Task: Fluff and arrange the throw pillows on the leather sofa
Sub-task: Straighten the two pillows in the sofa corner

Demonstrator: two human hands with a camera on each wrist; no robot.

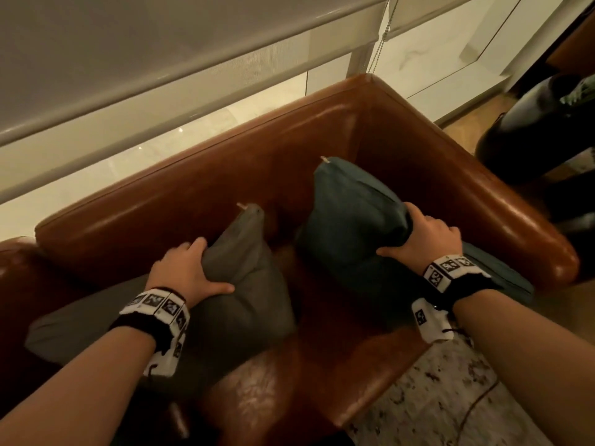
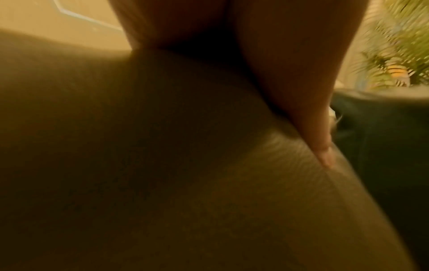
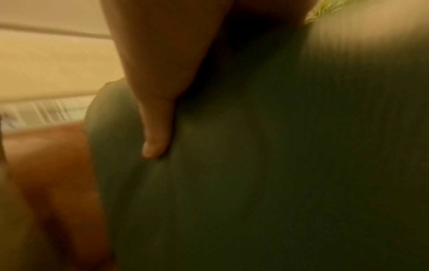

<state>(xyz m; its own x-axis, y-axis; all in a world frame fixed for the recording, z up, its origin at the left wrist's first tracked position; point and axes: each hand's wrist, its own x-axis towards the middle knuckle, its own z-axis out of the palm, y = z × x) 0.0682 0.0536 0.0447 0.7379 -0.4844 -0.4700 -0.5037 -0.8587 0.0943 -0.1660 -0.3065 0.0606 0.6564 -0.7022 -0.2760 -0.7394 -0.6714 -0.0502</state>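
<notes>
A grey throw pillow (image 1: 244, 284) stands on one edge on the brown leather sofa (image 1: 193, 194). My left hand (image 1: 190, 272) grips its top edge, thumb on the front face and fingers over the back. To its right a dark teal pillow (image 1: 347, 220) leans near the sofa's corner, and my right hand (image 1: 425, 236) grips its upper right edge. The left wrist view shows my thumb (image 2: 325, 154) pressed into the grey pillow (image 2: 162, 165). In the right wrist view my thumb (image 3: 155, 144) dents the teal pillow (image 3: 255, 165).
The sofa's right armrest (image 1: 502, 201) runs beside the teal pillow. A window blind and sill (image 1: 161, 75) lie behind the backrest. A dark planter (image 1: 528, 130) stands beyond the armrest at the right. A speckled rug (image 1: 450, 397) covers the floor in front.
</notes>
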